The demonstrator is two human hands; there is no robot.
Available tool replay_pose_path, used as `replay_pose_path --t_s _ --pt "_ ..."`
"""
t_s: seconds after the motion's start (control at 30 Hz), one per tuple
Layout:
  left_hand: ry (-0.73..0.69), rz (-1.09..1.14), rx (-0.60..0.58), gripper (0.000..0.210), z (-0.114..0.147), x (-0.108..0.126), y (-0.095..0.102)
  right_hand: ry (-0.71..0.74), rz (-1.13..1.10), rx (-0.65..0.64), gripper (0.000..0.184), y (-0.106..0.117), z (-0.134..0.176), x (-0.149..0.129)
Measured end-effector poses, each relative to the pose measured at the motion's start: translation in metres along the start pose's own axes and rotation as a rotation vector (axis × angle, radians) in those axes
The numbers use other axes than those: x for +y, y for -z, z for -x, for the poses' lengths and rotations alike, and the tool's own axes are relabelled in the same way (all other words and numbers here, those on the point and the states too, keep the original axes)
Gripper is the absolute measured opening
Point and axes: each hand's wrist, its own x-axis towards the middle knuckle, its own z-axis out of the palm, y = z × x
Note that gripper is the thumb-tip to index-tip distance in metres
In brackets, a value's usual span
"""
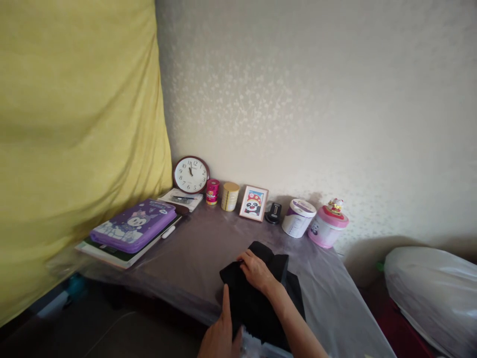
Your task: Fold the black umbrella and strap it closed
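A black cloth item (pixel 257 303), perhaps a folded garment, lies at the front of the table with a raised fold along its far side. My right hand (pixel 257 273) rests on its upper part, fingers bent and closed on the fabric near the far left corner. Beside the cloth's left edge is my left hand (pixel 219 330), its index finger stretched upward and the thumb apart; its other fingers are hidden. Some clear, pale plastic (pixel 250 344) shows below the cloth, between my hands, partly cut off by the bottom of the view.
Purple case (pixel 136 223) on books at left. Along the wall stand a clock (pixel 191 174), pink can (pixel 212 192), yellow-lidded tin (pixel 230 196), framed panda picture (pixel 254 203), black device (pixel 274 213), white tub (pixel 298 218) and pink-lidded tub (pixel 328 226). Yellow curtain (pixel 74 124) left; plastic-wrapped bundle (pixel 432 293) right.
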Motion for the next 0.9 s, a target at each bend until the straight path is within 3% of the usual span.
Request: replay_pose_path --t_s 0.2,0.43,0.57,0.77,0.9 --pt "-0.139 -0.107 0.009 0.074 -0.002 -0.003 -0.003 0.083 -0.093 0.052 0.024 0.018 0.021 0.000" --pt "-0.173 -0.248 -0.037 0.062 -0.002 -0.001 -0.002 0.144 -0.008 -0.101 0.026 0.018 0.045 0.009" --pt "-0.164 -0.255 -0.031 0.063 -0.003 -0.001 -0.003 0.105 0.080 -0.090 0.028 0.012 0.036 0.024" --pt "-0.139 -0.240 -0.019 0.063 -0.006 -0.003 -0.006 -0.097 0.221 -0.017 0.032 0.022 0.016 0.039" --pt "-0.136 -0.250 -0.043 0.062 -0.008 -0.002 -0.007 0.093 0.166 -0.042 0.031 0.017 0.010 0.034"
